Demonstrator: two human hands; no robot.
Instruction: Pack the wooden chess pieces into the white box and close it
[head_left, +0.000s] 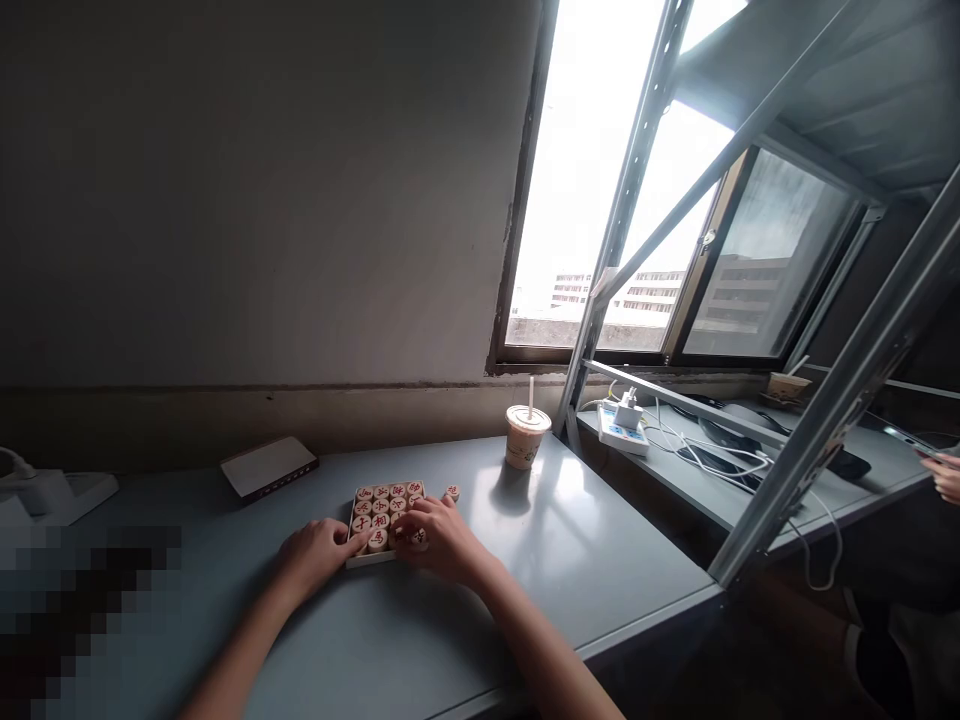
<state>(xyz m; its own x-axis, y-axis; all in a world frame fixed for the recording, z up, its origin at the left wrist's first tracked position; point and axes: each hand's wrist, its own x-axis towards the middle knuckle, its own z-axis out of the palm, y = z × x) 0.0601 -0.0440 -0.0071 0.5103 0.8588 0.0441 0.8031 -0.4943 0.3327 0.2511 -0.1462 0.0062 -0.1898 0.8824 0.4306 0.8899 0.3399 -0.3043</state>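
Observation:
A shallow light-coloured box [369, 562] on the grey table holds rows of round, pale Chinese chess pieces [380, 507] with red characters. At its left edge rests my left hand [319, 552], its thumb stretched out to the lower-left corner piece and its other fingers loosely bent beside the box. My right hand [442, 540] reaches over the right side, fingers bent together on a Chinese chess piece in the lower rows. That hand hides part of the box. One loose chess piece [452, 492] lies outside, just right of the box.
A lidded drink cup [523, 437] with a straw stands behind to the right. A flat box lid [270, 467] lies near the wall. Right of the metal frame [817, 430], a second table carries a power strip [622, 428] and cables. Another person's hand [946, 475] shows at the right edge.

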